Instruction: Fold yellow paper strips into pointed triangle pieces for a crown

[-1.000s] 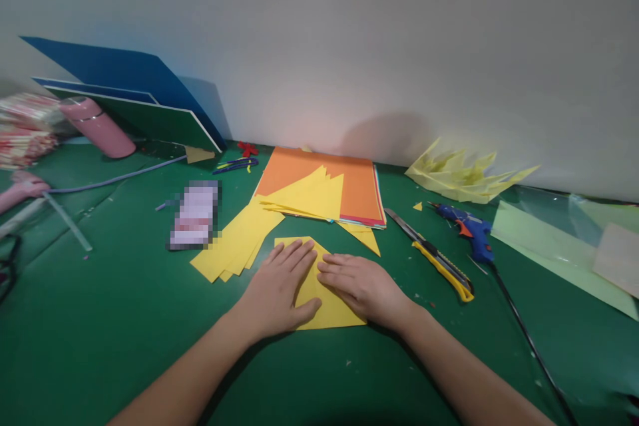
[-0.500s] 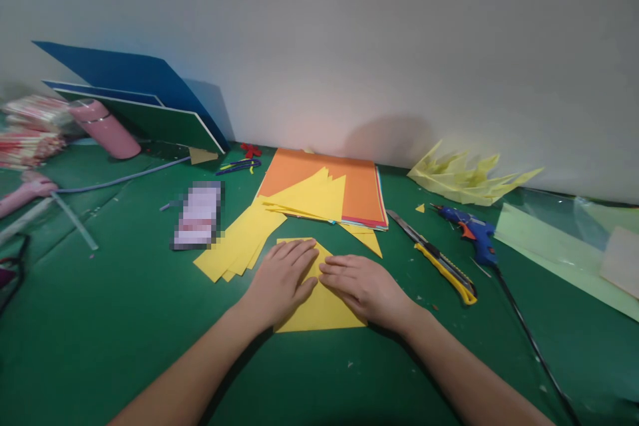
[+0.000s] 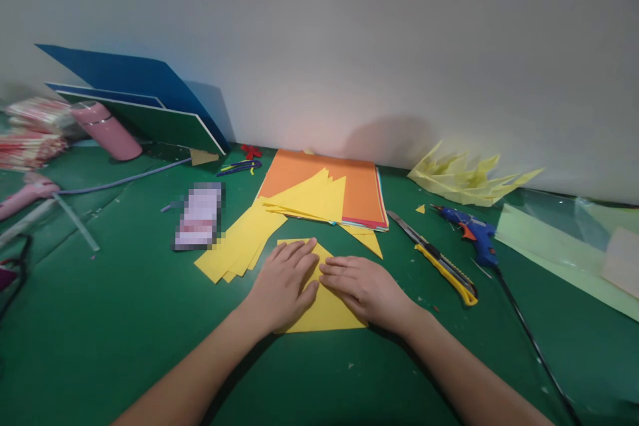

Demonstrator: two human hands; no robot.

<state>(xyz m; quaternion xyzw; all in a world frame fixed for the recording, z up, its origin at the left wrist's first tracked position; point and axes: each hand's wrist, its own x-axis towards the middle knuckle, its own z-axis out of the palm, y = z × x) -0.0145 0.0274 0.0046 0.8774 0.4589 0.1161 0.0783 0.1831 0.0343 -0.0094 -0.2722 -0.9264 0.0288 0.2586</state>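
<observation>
A folded yellow paper (image 3: 322, 313) with a slanting right edge lies flat on the green table, under both hands. My left hand (image 3: 287, 279) rests palm down on its left part, fingers stretched out and pointing away from me. My right hand (image 3: 367, 286) lies flat along the slanting right edge, its fingertips close to the left thumb. Just beyond are fanned yellow paper strips (image 3: 239, 246) and folded yellow triangles (image 3: 314, 196), the triangles partly on a stack of coloured paper with an orange sheet (image 3: 359, 180) on top.
To the right lie a yellow utility knife (image 3: 444, 269) with its blade out, a blue glue gun (image 3: 469, 229) with a black cord, and a spiky pale-yellow paper piece (image 3: 469, 176). Leftward are a blurred-out phone (image 3: 200, 216), a pink flask (image 3: 107, 133), a pink glue gun (image 3: 30, 193) and leaning boards (image 3: 134, 80).
Both hands stay pressed on the folded yellow paper, with barely any movement; the left thumb has shifted slightly. The whole view has moved a tiny bit.
</observation>
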